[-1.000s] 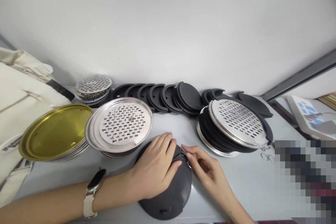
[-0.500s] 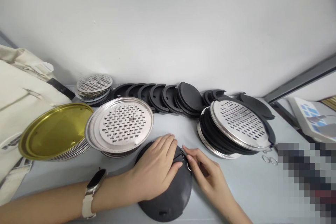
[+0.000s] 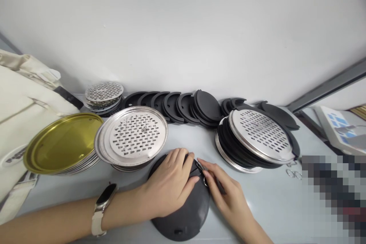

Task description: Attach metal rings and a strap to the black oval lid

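Note:
A round black disc with a small slot near its front edge rests on the table before me. My left hand lies across it, fingers bent over its far part and thumb pressing on top, holding it down. At the disc's right edge, my right hand pinches a small metal ring between thumb and fingertips. Another metal ring shows just below those fingertips, partly covered. My left palm hides much of the disc.
Gold trays are stacked at left beside a silver tray with a perforated plate. Black discs line the wall. At right stands a pile of black parts topped by a slotted metal plate; loose rings lie beyond it.
The fingers of my left hand have bent a little more over the disc. My right hand keeps its pinch at the edge with only a slight shift.

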